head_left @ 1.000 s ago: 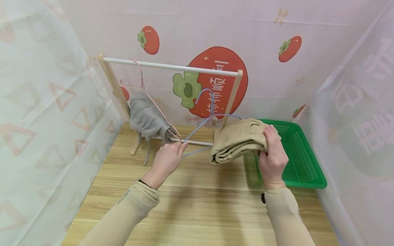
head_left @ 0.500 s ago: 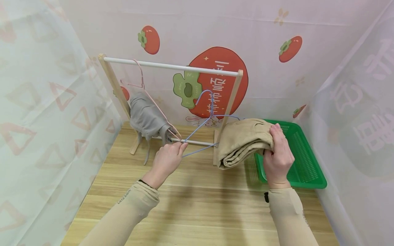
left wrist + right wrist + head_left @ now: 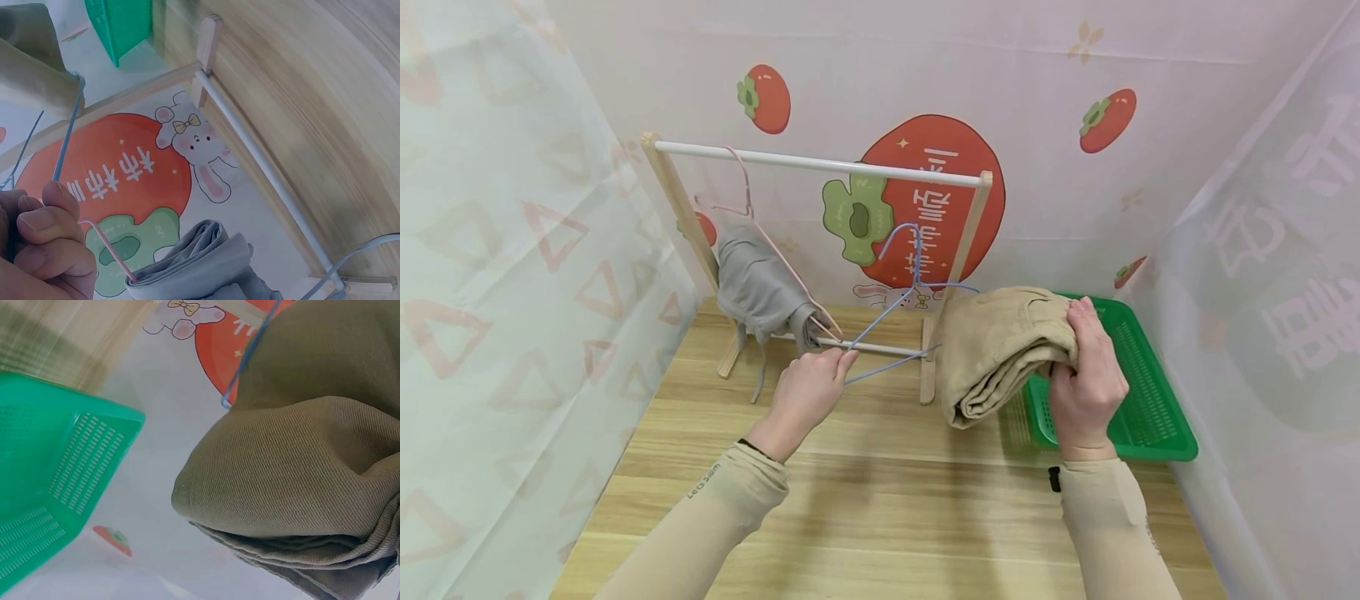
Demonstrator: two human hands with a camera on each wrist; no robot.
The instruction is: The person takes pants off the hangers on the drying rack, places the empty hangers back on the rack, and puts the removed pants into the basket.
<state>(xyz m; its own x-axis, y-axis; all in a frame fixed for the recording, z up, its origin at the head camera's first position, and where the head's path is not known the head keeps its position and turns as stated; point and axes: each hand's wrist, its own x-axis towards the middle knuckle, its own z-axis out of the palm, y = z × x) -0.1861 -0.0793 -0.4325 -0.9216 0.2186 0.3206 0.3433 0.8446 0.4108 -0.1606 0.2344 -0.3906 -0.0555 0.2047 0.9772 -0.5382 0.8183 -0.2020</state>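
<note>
The right hand (image 3: 1088,383) and the folded khaki garment (image 3: 1003,342) have shifted toward the right edge of the table (image 3: 887,517) over the last second, baring more of the lower bar of the blue hanger (image 3: 916,285); the left hand (image 3: 808,387) stays where it was. Nearest, beige sleeves (image 3: 730,508) reach in over the table's near side. The left hand is closed, fingers curled and thumb pressed along the wire, pinching the left corner of the blue hanger. The right hand grips the outer end of the khaki garment, fingers laid over the top — whether it also holds the wire beneath, I cannot tell. The khaki garment sits around the hanger's right half, held up above the table, its layered edge facing the person. The hanger's hook points up, clear of any rail. Behind the right hand, a green basket (image 3: 1138,400) sits at the table's far right corner. Along the far edge stands a rack (image 3: 816,163) with a white top rail; near its left end hangs a pink hanger (image 3: 782,259) carrying a grey garment (image 3: 752,279) — its cord dangling toward the table. Beyond is a pale backdrop (image 3: 1037,50) printed with red fruit.
</note>
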